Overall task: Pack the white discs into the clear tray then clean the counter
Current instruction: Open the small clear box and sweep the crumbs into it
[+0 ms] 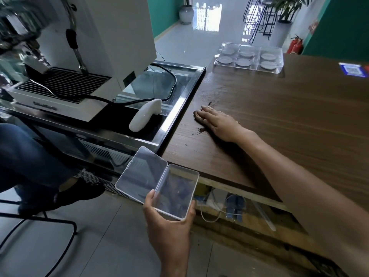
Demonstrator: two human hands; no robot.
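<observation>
White discs [267, 64] fill clear tray [279, 69]; left grip [169, 220] holds hinged box [159, 184], right grip [216, 120] flat on counter [279, 116].

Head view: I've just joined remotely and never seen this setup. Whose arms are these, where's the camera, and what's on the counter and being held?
No robot here: a person wears one camera on the head, looking down at both hands. The left hand grips an open clear box below the edge of the wooden counter. The right hand lies flat on the counter, fingers straight, beside dark crumbs. At the far end sits the clear tray with the white discs already in it. Left of the counter is a white machine.
</observation>
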